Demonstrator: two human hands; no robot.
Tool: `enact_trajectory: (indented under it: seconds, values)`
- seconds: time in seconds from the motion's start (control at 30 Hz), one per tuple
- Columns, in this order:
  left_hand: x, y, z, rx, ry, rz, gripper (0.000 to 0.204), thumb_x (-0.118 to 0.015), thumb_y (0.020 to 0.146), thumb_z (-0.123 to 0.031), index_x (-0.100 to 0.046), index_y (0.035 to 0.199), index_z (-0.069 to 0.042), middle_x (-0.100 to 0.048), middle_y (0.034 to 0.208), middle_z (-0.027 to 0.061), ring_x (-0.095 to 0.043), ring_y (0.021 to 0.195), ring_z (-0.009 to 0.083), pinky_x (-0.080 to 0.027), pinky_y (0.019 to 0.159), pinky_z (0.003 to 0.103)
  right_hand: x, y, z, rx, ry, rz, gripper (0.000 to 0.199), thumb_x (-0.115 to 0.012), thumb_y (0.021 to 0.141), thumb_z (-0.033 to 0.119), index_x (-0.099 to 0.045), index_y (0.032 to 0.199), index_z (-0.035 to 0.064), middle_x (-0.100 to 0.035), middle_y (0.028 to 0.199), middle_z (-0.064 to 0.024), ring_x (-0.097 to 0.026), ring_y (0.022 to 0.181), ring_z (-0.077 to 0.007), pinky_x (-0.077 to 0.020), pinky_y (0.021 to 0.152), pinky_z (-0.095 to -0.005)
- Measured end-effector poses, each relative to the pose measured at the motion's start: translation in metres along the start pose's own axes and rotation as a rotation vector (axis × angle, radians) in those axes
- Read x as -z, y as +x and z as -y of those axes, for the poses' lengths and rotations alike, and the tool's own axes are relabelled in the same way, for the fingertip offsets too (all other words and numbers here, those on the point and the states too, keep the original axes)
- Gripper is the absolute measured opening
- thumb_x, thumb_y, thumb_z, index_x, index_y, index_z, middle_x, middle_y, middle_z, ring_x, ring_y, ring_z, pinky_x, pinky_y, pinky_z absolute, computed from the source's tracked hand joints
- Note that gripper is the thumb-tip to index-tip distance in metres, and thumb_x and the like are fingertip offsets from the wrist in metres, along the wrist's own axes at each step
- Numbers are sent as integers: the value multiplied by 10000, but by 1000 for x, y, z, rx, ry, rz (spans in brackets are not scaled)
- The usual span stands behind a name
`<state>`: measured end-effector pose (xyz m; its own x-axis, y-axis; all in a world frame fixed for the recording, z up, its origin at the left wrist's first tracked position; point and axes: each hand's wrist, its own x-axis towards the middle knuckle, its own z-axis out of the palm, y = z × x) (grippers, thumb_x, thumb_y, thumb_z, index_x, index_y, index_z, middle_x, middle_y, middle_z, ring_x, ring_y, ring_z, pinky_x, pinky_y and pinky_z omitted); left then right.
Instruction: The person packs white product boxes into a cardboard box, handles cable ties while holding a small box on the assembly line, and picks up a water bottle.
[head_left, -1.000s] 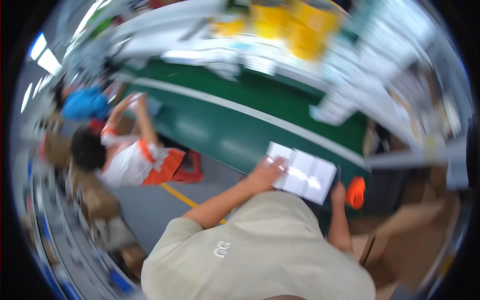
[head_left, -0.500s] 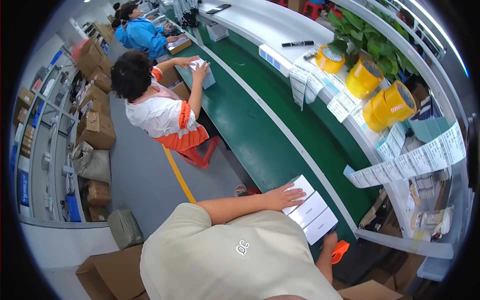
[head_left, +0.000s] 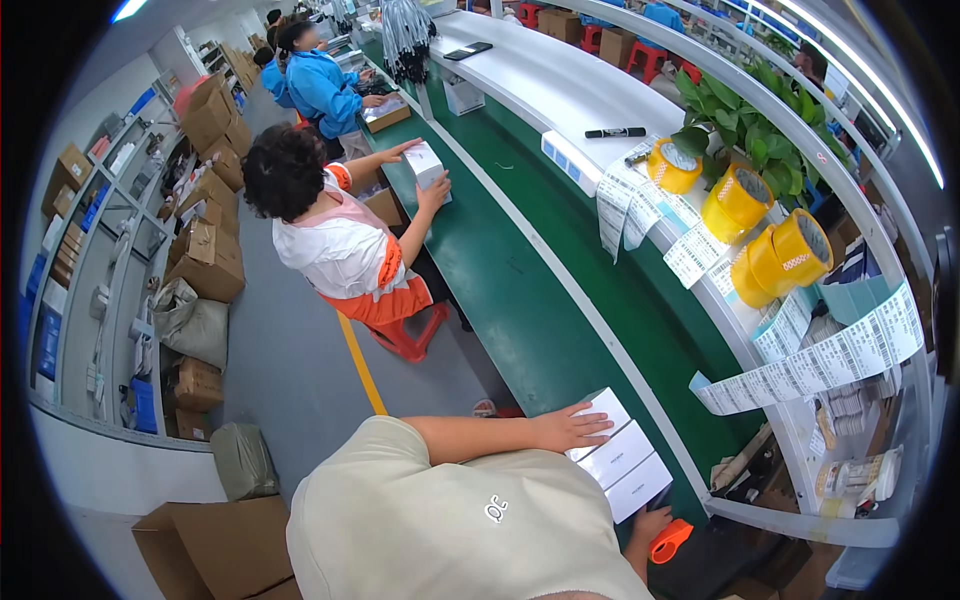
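Three white boxes (head_left: 640, 487) stand side by side in a row on the green bench, close to my body. My left hand (head_left: 572, 428) lies flat across the far end of the row, fingers stretched out on the box tops. At the row's near end my right hand (head_left: 652, 524) touches or nearly touches the last box; its fingers are partly hidden behind that box. Right beside that hand is an orange tape dispenser (head_left: 670, 541); whether the hand grips it cannot be made out.
A co-worker in white and orange (head_left: 345, 235) handles a white box (head_left: 425, 168) farther along the green bench (head_left: 500, 270). Yellow tape rolls (head_left: 785, 258), label strips (head_left: 820, 350) and a black marker (head_left: 615, 132) sit on the right-hand shelf. An open carton (head_left: 215, 550) stands at lower left.
The whole view has tilted and shifted. My hands keep about the same places at the boxes. The co-worker's hands have moved from the top of their box toward its sides.
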<state>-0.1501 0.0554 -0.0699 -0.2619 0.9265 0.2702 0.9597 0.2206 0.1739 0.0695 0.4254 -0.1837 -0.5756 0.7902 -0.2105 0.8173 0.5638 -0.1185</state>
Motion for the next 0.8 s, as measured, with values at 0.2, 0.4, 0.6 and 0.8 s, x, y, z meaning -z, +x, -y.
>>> enact_trajectory:
  seconds: [0.2, 0.4, 0.6, 0.8]
  values:
    - [-3, 1, 2, 5, -9, 25, 696, -483, 935, -422, -349, 1544, -113, -241, 1656, 160, -222, 1537, 317, -157, 1229, 564, 4, 12, 5, 23, 58, 82, 585, -787, 796, 223, -535, 1223, -88, -522, 1232, -325, -539, 1147, -503, -456, 1015, -529]
    - [0, 3, 1, 18, -29, 50, 692, -473, 941, -410, -337, 1554, -120, -235, 1660, 153, -220, 1539, 314, -154, 1230, 563, -5, 27, 2, 53, 191, 97, 311, -670, 783, 36, -599, 1067, -68, -601, 1144, -297, -599, 1076, -476, -482, 969, -513]
    - [0, 2, -2, 29, -44, 57, 675, -458, 954, -382, -324, 1564, -126, -234, 1662, 149, -221, 1539, 309, -155, 1230, 561, -13, 31, -4, 49, 237, 133, 267, -694, 756, 62, -617, 982, -57, -680, 1018, -294, -663, 980, -469, -520, 894, -507]
    - [2, 1, -3, 22, -19, 47, 631, -434, 976, -327, -323, 1566, -135, -235, 1661, 148, -226, 1538, 306, -156, 1232, 556, -13, 32, 0, 58, 205, 105, 310, -747, 756, 128, -611, 969, -51, -695, 1000, -302, -676, 964, -473, -532, 870, -504]
